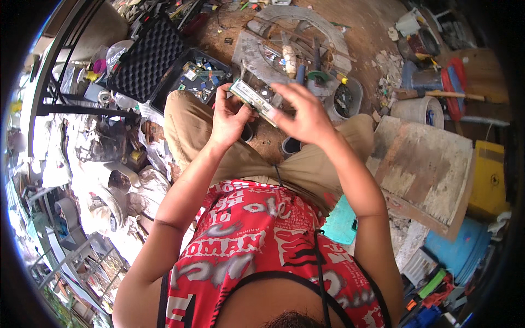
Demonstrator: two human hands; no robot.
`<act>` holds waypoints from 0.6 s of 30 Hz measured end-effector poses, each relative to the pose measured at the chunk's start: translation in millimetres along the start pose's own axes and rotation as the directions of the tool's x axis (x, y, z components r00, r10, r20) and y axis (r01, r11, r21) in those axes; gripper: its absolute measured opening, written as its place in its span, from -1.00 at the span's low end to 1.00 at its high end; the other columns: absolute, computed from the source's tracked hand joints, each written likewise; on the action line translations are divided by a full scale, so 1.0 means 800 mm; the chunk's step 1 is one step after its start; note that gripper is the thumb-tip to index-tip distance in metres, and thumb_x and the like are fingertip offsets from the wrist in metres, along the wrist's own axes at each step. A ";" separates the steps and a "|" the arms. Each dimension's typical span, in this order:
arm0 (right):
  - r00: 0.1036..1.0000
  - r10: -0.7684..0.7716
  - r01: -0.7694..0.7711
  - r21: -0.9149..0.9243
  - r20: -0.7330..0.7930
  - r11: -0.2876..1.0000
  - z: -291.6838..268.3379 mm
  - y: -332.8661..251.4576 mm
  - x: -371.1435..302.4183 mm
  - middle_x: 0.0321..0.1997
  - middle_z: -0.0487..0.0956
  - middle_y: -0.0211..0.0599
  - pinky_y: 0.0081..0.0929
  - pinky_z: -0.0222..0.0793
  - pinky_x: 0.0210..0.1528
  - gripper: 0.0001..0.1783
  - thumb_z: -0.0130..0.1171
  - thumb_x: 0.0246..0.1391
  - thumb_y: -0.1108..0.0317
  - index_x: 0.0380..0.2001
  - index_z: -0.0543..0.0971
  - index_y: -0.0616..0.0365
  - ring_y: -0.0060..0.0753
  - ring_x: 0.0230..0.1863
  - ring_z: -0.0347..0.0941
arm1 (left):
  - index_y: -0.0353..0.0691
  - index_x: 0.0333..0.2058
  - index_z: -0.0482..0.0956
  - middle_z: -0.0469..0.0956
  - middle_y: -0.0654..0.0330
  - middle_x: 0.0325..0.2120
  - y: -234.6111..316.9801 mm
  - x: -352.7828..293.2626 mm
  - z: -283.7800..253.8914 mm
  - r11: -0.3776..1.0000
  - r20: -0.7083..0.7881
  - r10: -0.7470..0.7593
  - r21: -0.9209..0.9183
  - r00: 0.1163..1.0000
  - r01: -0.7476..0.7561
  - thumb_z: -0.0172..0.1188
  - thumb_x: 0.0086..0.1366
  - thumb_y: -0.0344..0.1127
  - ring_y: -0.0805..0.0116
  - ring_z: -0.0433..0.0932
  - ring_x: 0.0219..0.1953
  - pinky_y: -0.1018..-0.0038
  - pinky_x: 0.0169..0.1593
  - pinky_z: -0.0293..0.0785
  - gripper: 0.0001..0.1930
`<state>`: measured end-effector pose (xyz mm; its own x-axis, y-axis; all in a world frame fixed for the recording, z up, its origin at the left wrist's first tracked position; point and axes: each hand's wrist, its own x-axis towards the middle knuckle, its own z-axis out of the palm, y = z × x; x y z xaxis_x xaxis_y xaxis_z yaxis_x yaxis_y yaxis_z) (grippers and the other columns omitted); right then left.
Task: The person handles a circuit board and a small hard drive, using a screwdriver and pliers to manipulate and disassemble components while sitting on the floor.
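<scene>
In front of my knees, a long, narrow memory module (pixel 252 97) with a pale label and green board edges is tilted between my hands. My left hand (pixel 229 116) is closed on its left end, thumb on the near side. My right hand (pixel 304 113) is at the other end, its thumb by the module's lower right corner and its fingers stretched out and apart. What lies beneath the right palm is hidden. Beyond the left hand, an open black case (pixel 188 61) holds several small circuit boards and chips.
A grey stone slab (pixel 249 52) with tools on it lies ahead. To its right stands a tub (pixel 354 90) of dark bits. A worn board (pixel 418 164), a yellow container (pixel 488 180) and a blue tub (pixel 459 246) are on my right. White sacks (pixel 147 191) crowd the left.
</scene>
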<state>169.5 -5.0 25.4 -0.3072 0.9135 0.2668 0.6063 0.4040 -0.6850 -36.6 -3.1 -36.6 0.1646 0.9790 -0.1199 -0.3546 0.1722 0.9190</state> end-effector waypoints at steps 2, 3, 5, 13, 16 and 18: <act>0.998 -0.044 0.048 -0.111 0.037 0.993 0.009 -0.016 -0.008 -0.11 0.48 -0.08 -0.25 0.46 -0.15 -0.35 0.29 -0.05 -0.03 0.05 0.47 0.12 -0.01 -0.18 0.50 | -0.15 0.06 0.08 0.51 0.13 -0.18 -0.004 0.004 0.015 0.999 0.045 0.032 -0.029 0.998 -0.031 -0.01 0.20 -0.67 0.40 0.57 -0.28 0.51 -0.29 0.57 -0.50; 0.991 0.045 -0.031 -0.109 0.127 0.994 0.008 -0.017 -0.010 -0.13 0.49 -0.06 -0.33 0.43 -0.11 -0.34 0.34 -0.05 0.10 0.09 0.44 0.17 -0.03 -0.15 0.48 | -0.16 0.04 0.09 0.50 0.14 -0.17 -0.009 0.006 0.018 0.993 0.079 0.113 0.029 0.990 -0.116 -0.02 0.20 -0.68 0.42 0.54 -0.20 0.49 -0.23 0.57 -0.52; 0.996 0.019 -0.016 -0.033 0.090 0.999 0.004 -0.009 -0.011 -0.16 0.52 -0.07 -0.33 0.43 -0.12 -0.42 0.32 -0.02 0.15 0.05 0.48 0.18 -0.02 -0.17 0.49 | -0.17 0.06 0.09 0.49 0.15 -0.15 0.004 -0.001 0.032 1.000 0.092 0.017 -0.009 0.996 -0.016 0.00 0.21 -0.66 0.44 0.51 -0.14 0.50 -0.16 0.56 -0.51; 0.997 -0.073 0.074 0.040 -0.034 0.996 -0.014 -0.009 -0.029 -0.31 0.54 -0.06 -0.27 0.44 -0.27 -0.57 0.26 0.00 0.28 -0.07 0.54 0.29 -0.03 -0.32 0.51 | -0.21 0.23 0.15 0.47 0.25 -0.10 0.028 -0.010 0.049 0.986 0.327 -0.165 0.048 0.931 0.158 0.05 0.35 -0.42 0.49 0.50 -0.13 0.51 -0.05 0.52 -0.50; 0.993 -0.120 0.120 0.047 -0.012 0.992 -0.024 -0.009 -0.031 -0.29 0.54 -0.04 -0.27 0.44 -0.27 -0.59 0.24 0.03 0.30 -0.07 0.53 0.31 -0.03 -0.32 0.51 | -0.23 0.23 0.13 0.46 0.24 -0.07 0.025 -0.012 0.046 0.993 0.358 -0.119 0.067 0.926 0.102 0.05 0.35 -0.45 0.46 0.49 -0.09 0.50 -0.02 0.51 -0.49; 0.993 -0.115 0.114 0.049 0.029 0.992 -0.029 -0.010 -0.033 -0.23 0.54 -0.03 -0.29 0.45 -0.22 -0.59 0.22 0.04 0.33 -0.05 0.52 0.30 -0.03 -0.27 0.52 | -0.23 0.23 0.12 0.45 0.23 -0.05 0.029 -0.014 0.047 0.993 0.376 -0.109 0.075 0.920 0.087 0.04 0.35 -0.46 0.45 0.47 -0.06 0.49 0.00 0.51 -0.49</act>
<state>189.8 -31.2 39.4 -0.3964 0.8590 0.3239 0.5310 0.5024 -0.6824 -11.7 -14.7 0.2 0.5358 0.8415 -0.0690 -0.2693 0.2478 0.9306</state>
